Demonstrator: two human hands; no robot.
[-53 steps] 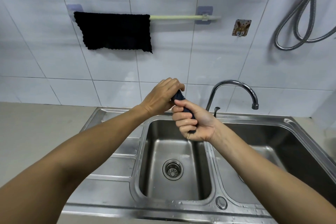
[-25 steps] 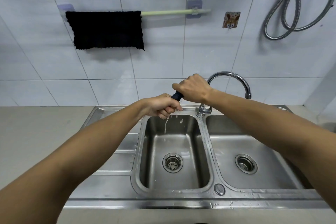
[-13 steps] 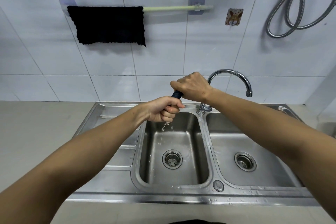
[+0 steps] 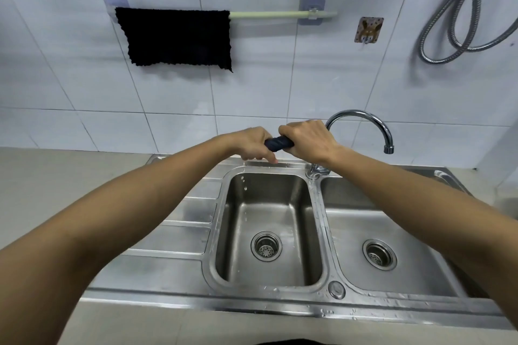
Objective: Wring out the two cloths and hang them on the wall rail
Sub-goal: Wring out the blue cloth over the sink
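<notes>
A dark blue cloth (image 4: 278, 143), twisted into a tight roll, lies level between my two fists above the back rim of the left sink basin (image 4: 269, 204). My left hand (image 4: 251, 145) grips its left end and my right hand (image 4: 309, 139) grips its right end; only a short middle stretch shows. A few drops fall into the basin below my left hand. A black cloth (image 4: 179, 36) hangs spread over the left half of the pale green wall rail (image 4: 280, 14); the rail's right half is bare.
The curved chrome tap (image 4: 364, 123) rises just right of my right hand, spout over the right basin (image 4: 378, 221). A ribbed draining board (image 4: 182, 221) sits left of the basins. A wall hook (image 4: 368, 30) and a looped metal hose (image 4: 462, 22) hang at the upper right.
My hands have turned the twisted cloth from a slanted hold to a level one, and my left hand has risen beside the right. The stream of water has thinned to drops.
</notes>
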